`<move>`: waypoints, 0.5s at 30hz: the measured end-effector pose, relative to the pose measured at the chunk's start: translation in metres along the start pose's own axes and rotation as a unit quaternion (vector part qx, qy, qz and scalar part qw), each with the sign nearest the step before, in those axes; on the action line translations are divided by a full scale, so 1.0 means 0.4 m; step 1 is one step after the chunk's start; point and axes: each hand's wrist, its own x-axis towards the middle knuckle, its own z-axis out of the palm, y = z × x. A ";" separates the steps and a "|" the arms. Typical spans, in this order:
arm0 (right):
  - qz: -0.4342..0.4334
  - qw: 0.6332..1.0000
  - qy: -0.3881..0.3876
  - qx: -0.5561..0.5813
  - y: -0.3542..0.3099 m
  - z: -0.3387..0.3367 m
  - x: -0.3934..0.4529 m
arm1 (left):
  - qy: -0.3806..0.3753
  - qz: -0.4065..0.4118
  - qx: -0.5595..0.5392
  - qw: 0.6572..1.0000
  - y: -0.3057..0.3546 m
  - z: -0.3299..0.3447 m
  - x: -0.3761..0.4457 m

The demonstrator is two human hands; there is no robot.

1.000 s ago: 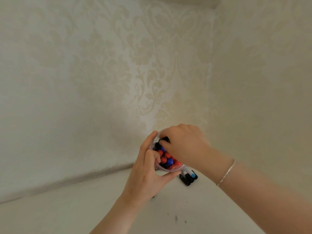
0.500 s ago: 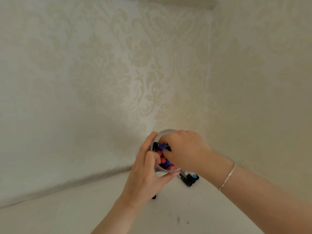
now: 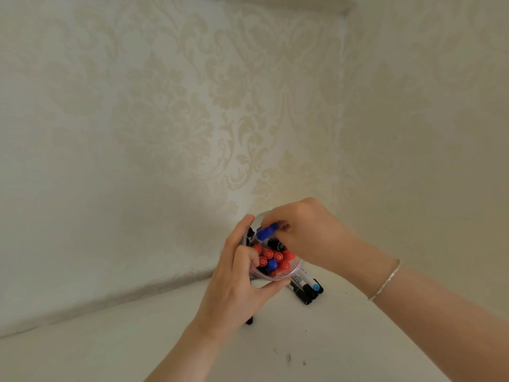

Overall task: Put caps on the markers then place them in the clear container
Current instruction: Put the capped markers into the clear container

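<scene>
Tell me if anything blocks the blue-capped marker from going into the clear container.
Partly. The right hand holds the blue-capped marker at the clear container mouth, but upright red, blue and black markers already crowd the inside.

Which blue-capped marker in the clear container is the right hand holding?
The upper blue marker, at the far rim under the right hand; the other blue cap stands untouched among red caps.

container: clear, glossy plastic
caps: smooth red, blue and black plastic
table: matt white, a few dark specks
wall: matt cream paper, damask pattern
bracelet: thin, shiny metal
</scene>
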 end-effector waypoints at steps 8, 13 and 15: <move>-0.035 0.999 0.004 -0.039 -0.008 0.018 -0.005 | 0.004 -0.003 0.004 1.000 -0.005 0.000 -0.002; -0.051 0.990 -0.061 -0.120 -0.011 0.045 -0.004 | 0.000 -0.001 -0.009 1.000 0.000 0.008 -0.007; -0.055 0.987 -0.078 -0.131 -0.003 0.054 -0.002 | -0.003 -0.001 -0.006 1.000 0.001 0.011 -0.010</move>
